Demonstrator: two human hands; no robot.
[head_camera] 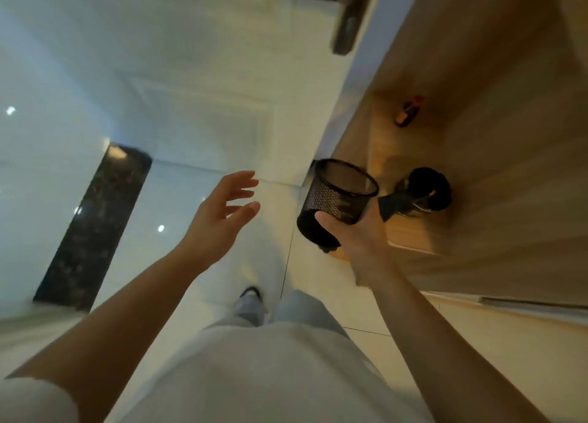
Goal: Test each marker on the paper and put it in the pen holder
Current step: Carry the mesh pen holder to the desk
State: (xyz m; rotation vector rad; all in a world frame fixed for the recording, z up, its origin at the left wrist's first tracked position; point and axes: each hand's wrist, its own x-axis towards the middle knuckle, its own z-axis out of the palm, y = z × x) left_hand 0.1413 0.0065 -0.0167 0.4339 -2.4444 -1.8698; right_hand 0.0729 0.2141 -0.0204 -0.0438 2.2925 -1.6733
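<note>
A black mesh pen holder (337, 196) is tilted in the air with its mouth up and nothing visible inside. My right hand (356, 235) grips it from below, thumb on its near side, just off the edge of a wooden shelf (477, 155). My left hand (222, 212) hovers over the floor to the left, fingers spread and holding nothing. No markers or paper can be seen.
A white door (222, 56) with a dark handle (346, 15) stands ahead. On the wooden shelf lie a black round object (426, 193) and a small dark bottle with a red cap (409, 110). The pale tiled floor has a dark stone strip (95, 225) at left.
</note>
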